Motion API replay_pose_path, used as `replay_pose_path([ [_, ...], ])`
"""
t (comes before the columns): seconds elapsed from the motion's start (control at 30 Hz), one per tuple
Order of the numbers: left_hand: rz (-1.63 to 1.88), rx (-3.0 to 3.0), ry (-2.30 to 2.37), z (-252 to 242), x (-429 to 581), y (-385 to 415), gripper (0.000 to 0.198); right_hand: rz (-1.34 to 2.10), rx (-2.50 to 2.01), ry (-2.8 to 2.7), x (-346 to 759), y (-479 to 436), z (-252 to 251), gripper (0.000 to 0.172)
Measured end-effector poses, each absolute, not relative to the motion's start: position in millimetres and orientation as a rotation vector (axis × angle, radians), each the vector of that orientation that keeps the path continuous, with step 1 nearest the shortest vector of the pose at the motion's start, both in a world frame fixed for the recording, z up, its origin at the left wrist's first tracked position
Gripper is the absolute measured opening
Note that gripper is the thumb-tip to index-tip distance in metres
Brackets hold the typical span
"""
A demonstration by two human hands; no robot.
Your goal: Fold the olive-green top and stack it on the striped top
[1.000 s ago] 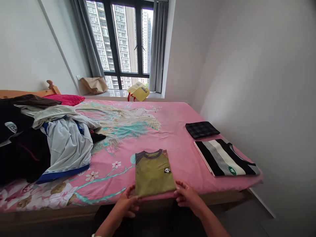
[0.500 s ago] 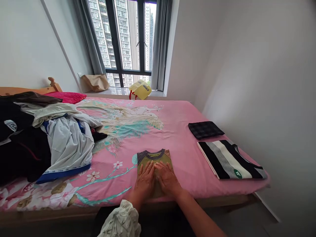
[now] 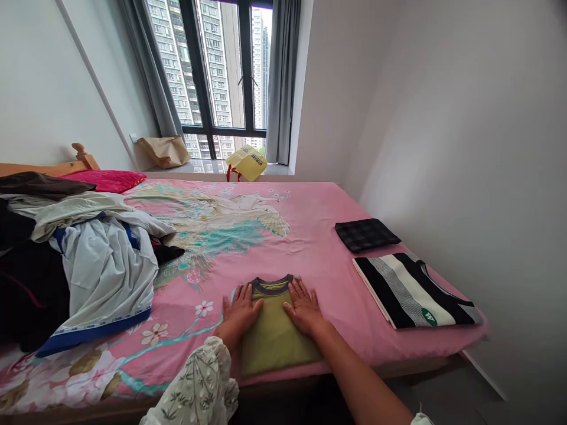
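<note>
1. I see my left hand lying flat, fingers spread and gripping nothing, on the left edge of a folded olive-green T-shirt with a grey collar.
2. My right hand is likewise open and flat, palm down on the right side of the same shirt, just below the collar.
3. The shirt sits as a tidy rectangle at the near edge of the bed with the pink floral sheet, collar pointing far; I judge its folding done, with only smoothing in hand.
4. To the right lies a folded black-and-white striped shirt, and just beyond it a small folded dark checked cloth; both look finished.
5. On the left a loose heap of unfolded clothes, white, blue and black, looks like the work that is left.
6. Far off, a brown paper bag and a yellow bag rest on the sill under the window.
</note>
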State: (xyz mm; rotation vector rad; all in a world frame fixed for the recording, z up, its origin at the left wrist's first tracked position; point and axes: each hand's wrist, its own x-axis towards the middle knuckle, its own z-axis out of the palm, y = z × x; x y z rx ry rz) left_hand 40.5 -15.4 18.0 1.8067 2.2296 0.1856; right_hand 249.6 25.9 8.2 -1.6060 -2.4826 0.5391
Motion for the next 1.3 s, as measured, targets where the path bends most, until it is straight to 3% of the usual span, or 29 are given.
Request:
replay_pose_path([
  [0.17, 0.284, 1.660, 2.412, 8, 19, -21, 0.068, 0.524, -1.734, -2.361, 260, 31, -1, 0.064],
  [0.37, 0.354, 2.125, 2.020, -1, 33, -32, 0.059, 0.589, -1.451, -2.291, 260, 27, -17, 0.061],
  [0.6, 0.617, 1.744, 2.209, -9, 21, -56, 0.059, 0.641, -1.529, -1.865, 299, 19, -31, 0.062],
  [0.8, 1.006, 1.147, 1.989, -12, 39, -131, 0.061, 1.079, -1.522, -1.514, 319, -33, -44, 0.063],
  [1.03, 1.036, 0.054, 1.302, -11, 93, -179, 0.040, 1.103, -1.693, -1.526, 323, -65, -29, 0.043],
  [1.3, 1.074, -0.049, 1.139, 6, 160, -160, 0.034, 1.148, -1.838, -1.633, 318, -49, -4, 0.024],
])
